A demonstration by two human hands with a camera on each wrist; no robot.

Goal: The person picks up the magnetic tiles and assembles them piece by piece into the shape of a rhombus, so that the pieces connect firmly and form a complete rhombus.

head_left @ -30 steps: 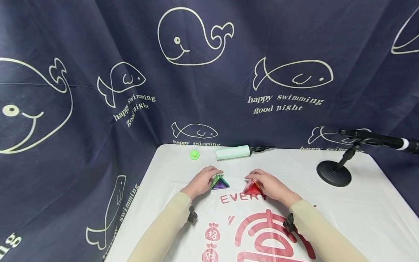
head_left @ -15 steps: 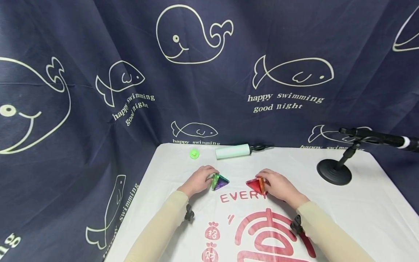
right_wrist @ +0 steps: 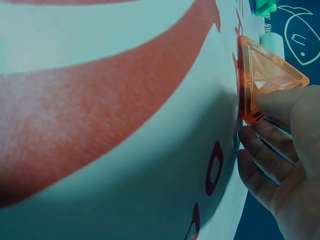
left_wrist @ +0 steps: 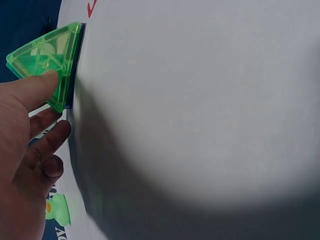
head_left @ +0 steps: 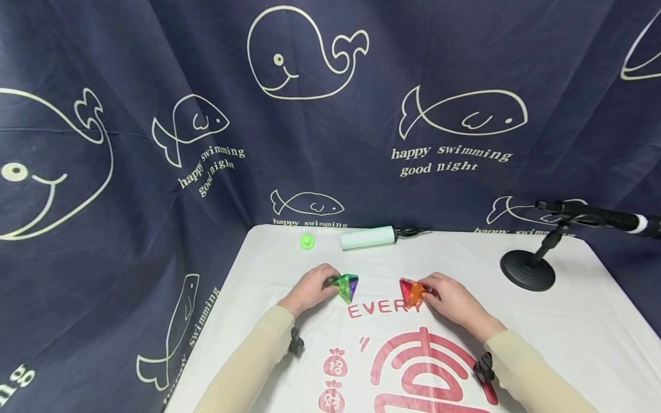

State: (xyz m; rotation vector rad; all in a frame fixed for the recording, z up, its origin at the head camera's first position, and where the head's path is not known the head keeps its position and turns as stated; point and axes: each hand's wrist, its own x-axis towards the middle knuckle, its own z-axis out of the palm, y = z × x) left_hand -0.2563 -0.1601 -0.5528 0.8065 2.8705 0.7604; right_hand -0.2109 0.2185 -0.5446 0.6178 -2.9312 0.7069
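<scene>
In the head view my left hand (head_left: 310, 288) pinches a small pyramid of see-through magnetic tiles (head_left: 346, 288), green with a purple side. The left wrist view shows the thumb on its green face (left_wrist: 52, 52), the other fingers behind and below. Across a gap, my right hand (head_left: 450, 295) holds a similar pyramid (head_left: 413, 292) in red and orange between thumb and fingers. Its orange triangular face (right_wrist: 270, 75) stands out in the right wrist view. Both pyramids are close to the white tabletop; whether they touch it I cannot tell.
At the back of the white-covered table (head_left: 279, 258) are a green duck toy (head_left: 307, 241) and a pale green hand pump (head_left: 368, 238) with a black end. A black stand (head_left: 528, 271) with a long black arm is at the right. A navy curtain (head_left: 330, 143) hangs behind.
Both pyramids have been turned in the hands: the left now shows more green, the right more orange. My right hand has shifted to the right, my left slightly left, widening the gap.
</scene>
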